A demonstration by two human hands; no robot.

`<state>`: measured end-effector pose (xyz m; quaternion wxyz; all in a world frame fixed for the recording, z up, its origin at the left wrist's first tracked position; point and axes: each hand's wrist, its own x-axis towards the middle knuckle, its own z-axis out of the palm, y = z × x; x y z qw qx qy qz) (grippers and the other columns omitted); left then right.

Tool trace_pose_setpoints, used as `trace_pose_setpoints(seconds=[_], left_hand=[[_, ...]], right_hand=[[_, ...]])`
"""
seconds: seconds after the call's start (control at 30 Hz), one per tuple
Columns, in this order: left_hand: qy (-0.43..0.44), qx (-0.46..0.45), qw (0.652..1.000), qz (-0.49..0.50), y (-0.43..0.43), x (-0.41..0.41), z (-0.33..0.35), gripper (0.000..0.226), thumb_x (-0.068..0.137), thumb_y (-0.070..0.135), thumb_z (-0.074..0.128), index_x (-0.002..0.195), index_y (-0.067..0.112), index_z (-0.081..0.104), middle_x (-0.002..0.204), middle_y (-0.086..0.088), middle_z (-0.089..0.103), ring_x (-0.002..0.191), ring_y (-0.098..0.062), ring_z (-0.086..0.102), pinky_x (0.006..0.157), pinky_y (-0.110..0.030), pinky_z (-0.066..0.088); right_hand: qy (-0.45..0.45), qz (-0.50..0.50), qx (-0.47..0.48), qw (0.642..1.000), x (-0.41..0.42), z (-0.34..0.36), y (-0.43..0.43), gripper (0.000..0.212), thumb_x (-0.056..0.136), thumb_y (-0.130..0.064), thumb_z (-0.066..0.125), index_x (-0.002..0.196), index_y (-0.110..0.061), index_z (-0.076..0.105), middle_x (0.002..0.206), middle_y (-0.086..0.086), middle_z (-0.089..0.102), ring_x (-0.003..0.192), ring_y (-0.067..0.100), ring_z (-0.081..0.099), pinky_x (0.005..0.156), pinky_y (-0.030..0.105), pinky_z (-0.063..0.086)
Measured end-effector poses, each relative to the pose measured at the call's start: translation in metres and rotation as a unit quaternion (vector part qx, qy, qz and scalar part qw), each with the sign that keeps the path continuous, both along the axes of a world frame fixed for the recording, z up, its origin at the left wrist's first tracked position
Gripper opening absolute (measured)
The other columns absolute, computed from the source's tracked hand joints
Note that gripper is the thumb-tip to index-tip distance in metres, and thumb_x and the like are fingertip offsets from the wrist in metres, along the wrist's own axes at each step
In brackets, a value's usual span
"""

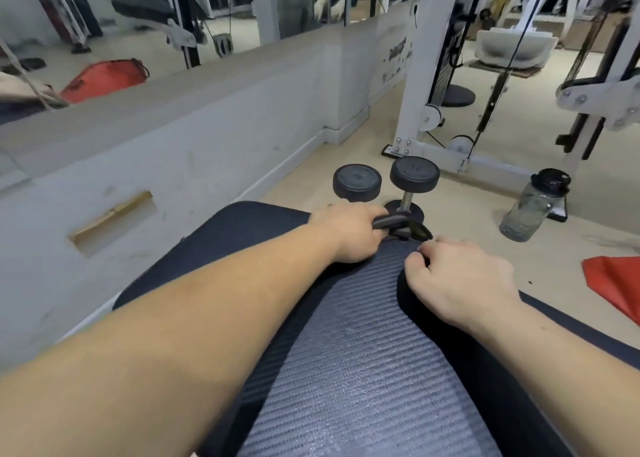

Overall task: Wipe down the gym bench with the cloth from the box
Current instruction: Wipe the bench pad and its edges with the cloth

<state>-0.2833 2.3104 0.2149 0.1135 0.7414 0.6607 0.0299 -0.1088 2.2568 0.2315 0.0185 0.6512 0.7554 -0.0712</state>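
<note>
Both hands at far end of bench (346, 370). Left hand (349, 231) fingers curled around dark strap (391, 221); right hand (460, 283) fingers pinching pad edge. Cloth, box unseen; wiping apparently not begun.

Bright, even indoor light with wide-angle warp and soft focus.
The room was evenly lit with no hard shadows; only faint shade lay under the dumbbells (386, 183) and the water bottle (533, 205). The mirror (138, 23) along the top showed smeared, blurred reflections. Straight lines bowed toward the edges, and the near forearms looked stretched and soft.
</note>
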Motion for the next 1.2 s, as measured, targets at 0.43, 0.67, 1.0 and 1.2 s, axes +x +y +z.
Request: trace_pose_setpoints(seconds=[0.43,0.67,1.0,1.2], left_hand=[[-0.08,-0.01,0.947,0.309,-0.129,-0.195,-0.015,0.058,0.099,0.03,0.047,0.153,0.041,0.03,0.143,-0.013,0.039,0.129,-0.039,0.05,0.112,-0.046,0.041],[-0.005,-0.036,0.907,0.42,-0.214,-0.178,-0.006,0.043,0.089,0.018,0.045,0.129,0.03,0.033,0.119,-0.02,0.046,0.101,-0.046,0.059,0.086,-0.053,0.057],[-0.261,0.041,0.821,0.505,-0.311,0.004,-0.003,0.049,0.093,0.027,0.057,0.132,0.015,0.029,0.131,-0.027,0.049,0.109,-0.045,0.057,0.089,-0.042,0.045],[-0.386,0.096,0.764,0.508,-0.354,0.105,-0.023,0.042,0.094,0.03,0.063,0.121,0.019,0.033,0.124,-0.019,0.046,0.113,-0.042,0.05,0.088,-0.042,0.044]], right_hand=[[0.188,0.135,-0.055,0.971,-0.097,0.024,-0.072,0.036,0.101,-0.05,0.043,0.104,-0.027,0.07,0.12,-0.005,0.057,0.116,0.022,0.055,0.093,0.043,0.051],[0.209,0.166,-0.05,0.962,-0.071,0.037,-0.117,0.031,0.101,-0.045,0.047,0.102,-0.026,0.072,0.107,-0.006,0.061,0.104,0.022,0.059,0.087,0.041,0.053],[0.246,0.143,-0.012,0.959,0.032,0.031,-0.178,0.026,0.102,-0.043,0.048,0.095,-0.031,0.07,0.108,-0.015,0.061,0.107,0.013,0.056,0.087,0.039,0.052],[0.224,0.112,0.035,0.967,0.101,0.028,-0.202,0.03,0.103,-0.042,0.048,0.101,-0.027,0.074,0.103,-0.013,0.061,0.109,0.013,0.053,0.083,0.038,0.052]])
